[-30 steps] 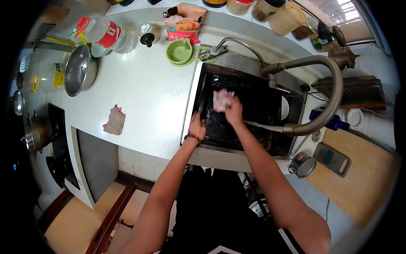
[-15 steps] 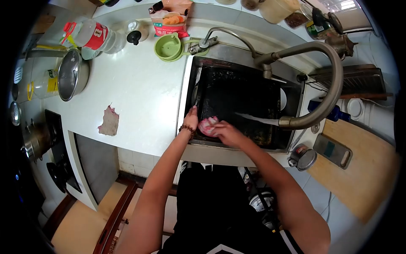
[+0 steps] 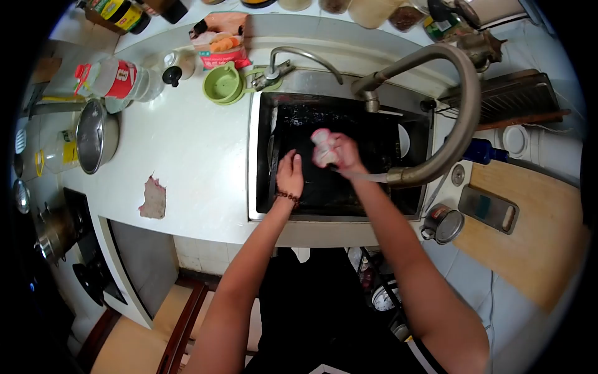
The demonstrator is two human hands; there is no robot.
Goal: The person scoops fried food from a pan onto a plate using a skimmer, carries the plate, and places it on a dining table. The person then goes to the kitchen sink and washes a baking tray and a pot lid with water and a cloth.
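Note:
A black rectangular tray (image 3: pixel 374 134) lies in the sink (image 3: pixel 254 156), its surface wet and shiny toward the back. My right hand (image 3: pixel 347 153) is closed around a crumpled pink-and-white cloth (image 3: pixel 323 148), held over the middle of the tray. Near the tray's left side rests my left hand (image 3: pixel 289 174), fingers stretched forward and holding nothing; whether it presses on the tray I cannot tell. A beaded bracelet (image 3: pixel 286 197) circles the left wrist. Water streams from the curved faucet (image 3: pixel 398 177) toward my right wrist. Part of a white dish (image 3: pixel 403 140) shows at the tray's right side.
A green strainer-like cup (image 3: pixel 223 84), an orange food bag (image 3: pixel 221 40) and a large plastic bottle (image 3: pixel 121 78) stand behind the left counter. A metal bowl (image 3: pixel 96 137) is farther left. To the right are a lidded metal cup (image 3: pixel 443 224), a grater (image 3: pixel 489 209) and a wooden board (image 3: pixel 529 230).
My right hand has lifted the cloth from the tray's near left area to its middle, farther back. The left hand has moved inward from the sink's left edge. The view has shifted slightly.

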